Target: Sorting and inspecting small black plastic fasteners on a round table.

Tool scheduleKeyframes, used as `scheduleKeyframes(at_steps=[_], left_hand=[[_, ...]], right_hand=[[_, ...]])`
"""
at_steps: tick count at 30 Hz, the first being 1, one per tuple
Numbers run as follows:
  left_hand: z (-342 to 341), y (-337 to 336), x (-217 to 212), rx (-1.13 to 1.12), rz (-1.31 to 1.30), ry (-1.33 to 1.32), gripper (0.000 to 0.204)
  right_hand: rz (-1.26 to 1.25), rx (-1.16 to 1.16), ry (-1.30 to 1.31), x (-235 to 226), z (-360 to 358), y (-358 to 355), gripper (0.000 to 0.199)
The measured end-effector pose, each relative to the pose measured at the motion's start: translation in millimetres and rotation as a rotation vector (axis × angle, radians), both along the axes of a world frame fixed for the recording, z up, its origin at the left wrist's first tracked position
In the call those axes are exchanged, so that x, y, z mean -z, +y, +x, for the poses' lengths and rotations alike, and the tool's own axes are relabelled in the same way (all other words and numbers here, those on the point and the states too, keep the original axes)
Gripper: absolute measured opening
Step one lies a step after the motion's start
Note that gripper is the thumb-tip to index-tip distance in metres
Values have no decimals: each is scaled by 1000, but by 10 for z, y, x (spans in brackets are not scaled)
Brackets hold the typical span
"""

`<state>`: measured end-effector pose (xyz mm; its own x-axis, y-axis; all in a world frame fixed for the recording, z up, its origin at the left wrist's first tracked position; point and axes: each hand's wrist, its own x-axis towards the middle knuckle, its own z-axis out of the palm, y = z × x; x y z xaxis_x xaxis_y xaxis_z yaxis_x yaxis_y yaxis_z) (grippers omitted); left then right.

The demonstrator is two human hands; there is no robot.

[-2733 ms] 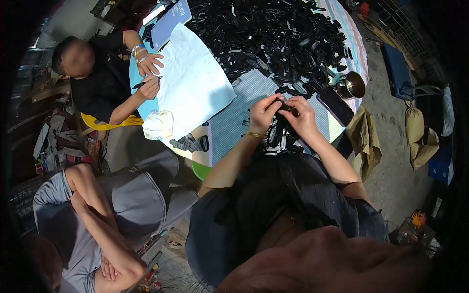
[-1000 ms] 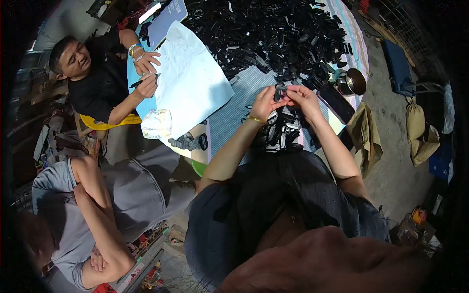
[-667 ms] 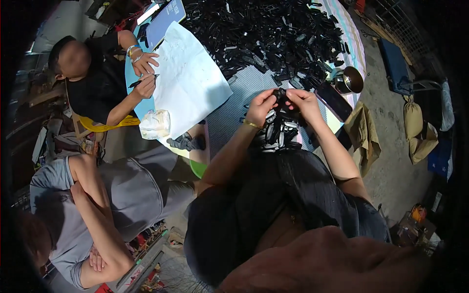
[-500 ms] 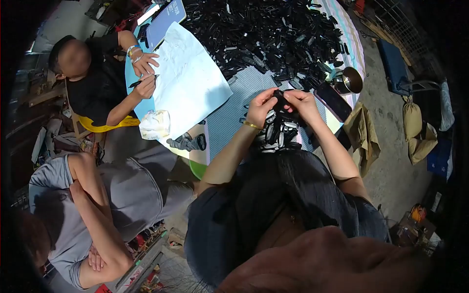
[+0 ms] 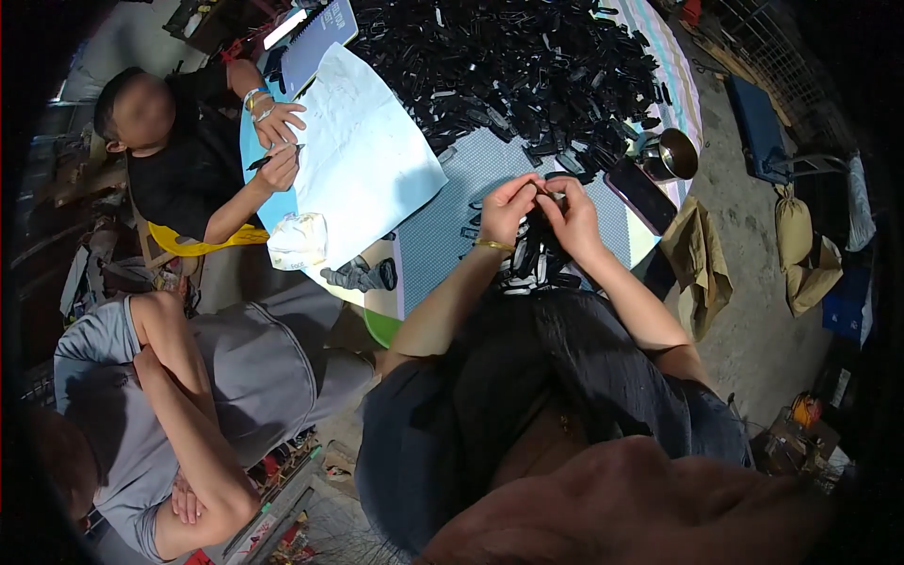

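Note:
Fingertips meet over the table as my left hand (image 5: 507,213) and my right hand (image 5: 574,220) pinch a small black piece (image 5: 540,189) between them. Most of that piece is hidden by the fingers. A gold-coloured bracelet circles my left wrist. Just below my hands, close to my body, lies a small heap of black and grey plastic pieces (image 5: 535,268). Beyond my hands spreads a large pile of similar black pieces (image 5: 527,75), covering the far part of the table.
Right of my hands lie a dark phone (image 5: 640,194) and a metal cup (image 5: 674,154). On the left, a person (image 5: 179,160) holds a black pen over a large white sheet (image 5: 367,141). A crumpled white packet (image 5: 298,241) and grey gloves (image 5: 363,275) lie nearer. Another person (image 5: 254,367) sits with folded arms.
My right hand has shifted slightly left and down, closer to my left hand. The black piece, plainer between my fingers before, is now mostly covered. The two other people have barely moved.

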<state>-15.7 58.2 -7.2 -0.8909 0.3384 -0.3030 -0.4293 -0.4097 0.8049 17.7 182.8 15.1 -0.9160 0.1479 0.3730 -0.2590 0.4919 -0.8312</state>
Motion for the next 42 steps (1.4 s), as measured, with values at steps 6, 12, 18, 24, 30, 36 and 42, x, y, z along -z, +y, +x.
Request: scheduleKeyframes(at_steps=[6,12,18,24,30,36,42], left_hand=[[-19,-143,86,210,-76,309,23],[35,-98,-26,190,-148,297,21],[-355,-155,-36,246,-800,425,21],[-582,-150,203,688,-1317,756,24],[-517,152,329,470,-1537,886,33],[-565,379,449,194,-1323,1135,27],[-593,521,590,56,-1462,1261,23]], right_hand=[[-478,-299,-653,142,111,123,19],[-365,-173,-531,99,181,62,16],[485,-105,-227,154,-32,570,40],[619,-4,-399,541,-303,757,48],[569,64,-385,563,-668,647,43],[580,-107,-646,280,-1030,894,30],[559,122,-456,302,-1371,912,24]])
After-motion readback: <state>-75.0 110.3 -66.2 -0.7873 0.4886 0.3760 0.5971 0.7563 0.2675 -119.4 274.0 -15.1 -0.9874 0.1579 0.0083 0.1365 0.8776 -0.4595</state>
